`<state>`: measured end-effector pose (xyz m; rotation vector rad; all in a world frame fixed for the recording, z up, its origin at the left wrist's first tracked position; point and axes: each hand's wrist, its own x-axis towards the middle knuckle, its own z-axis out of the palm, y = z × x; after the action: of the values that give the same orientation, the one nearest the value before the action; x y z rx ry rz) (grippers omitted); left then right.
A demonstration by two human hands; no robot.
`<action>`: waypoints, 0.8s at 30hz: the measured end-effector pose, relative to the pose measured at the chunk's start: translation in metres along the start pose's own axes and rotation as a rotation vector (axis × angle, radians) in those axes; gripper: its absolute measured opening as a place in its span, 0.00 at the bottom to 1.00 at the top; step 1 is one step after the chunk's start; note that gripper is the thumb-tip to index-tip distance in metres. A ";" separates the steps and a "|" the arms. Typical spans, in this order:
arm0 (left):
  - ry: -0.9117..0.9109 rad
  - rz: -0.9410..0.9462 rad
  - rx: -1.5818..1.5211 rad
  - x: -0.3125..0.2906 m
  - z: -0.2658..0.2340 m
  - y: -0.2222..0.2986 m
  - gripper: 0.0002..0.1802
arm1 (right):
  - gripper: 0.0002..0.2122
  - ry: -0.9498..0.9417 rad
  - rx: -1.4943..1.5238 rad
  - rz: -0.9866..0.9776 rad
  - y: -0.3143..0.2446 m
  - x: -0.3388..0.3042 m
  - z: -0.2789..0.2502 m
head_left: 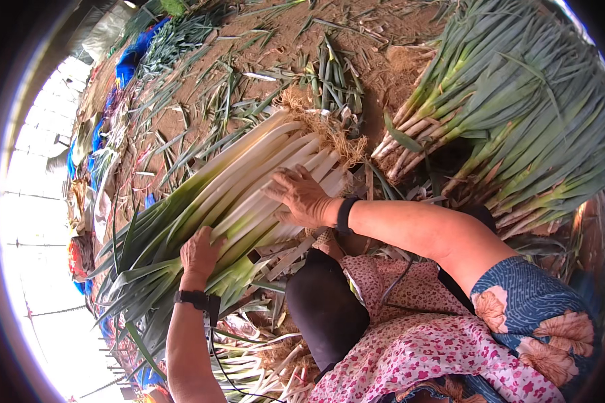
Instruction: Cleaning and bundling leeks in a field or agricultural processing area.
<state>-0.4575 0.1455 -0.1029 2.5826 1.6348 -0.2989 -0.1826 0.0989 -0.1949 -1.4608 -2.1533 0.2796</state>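
Note:
A thick row of long green onions (259,158) lies slantwise before me, white shafts and tan roots toward the far right, green leaves toward the near left. My left hand (200,255) is closed on stalks at the near side, where white turns to green; its fingertips are partly hidden among them. My right hand (301,198) rests across the white shafts closer to the roots, its fingers stretched out and lying on top. Each wrist wears a dark band, and a thin cable runs down from the left one.
A large heap of green onions (531,114) lies at the right, roots toward me. More white stalks with roots (269,366) are below, beside my dark-covered knee (323,309). A small bunch (329,74) and loose leaves litter the dirt floor (390,23). Blue sheeting (133,60) lies far left.

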 end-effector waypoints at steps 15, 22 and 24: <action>0.251 0.162 -0.063 -0.018 -0.010 -0.021 0.27 | 0.14 0.012 0.184 -0.211 -0.005 0.057 0.015; 0.441 -0.209 0.126 -0.064 0.005 -0.061 0.20 | 0.14 -0.120 0.213 -0.131 0.014 0.057 0.007; 0.439 -0.242 0.099 -0.070 0.007 -0.063 0.18 | 0.14 -0.104 0.214 -0.124 0.012 0.056 0.012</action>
<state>-0.5446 0.1093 -0.0932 2.6585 2.1278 0.2000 -0.1954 0.1558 -0.1932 -1.2125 -2.2079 0.5340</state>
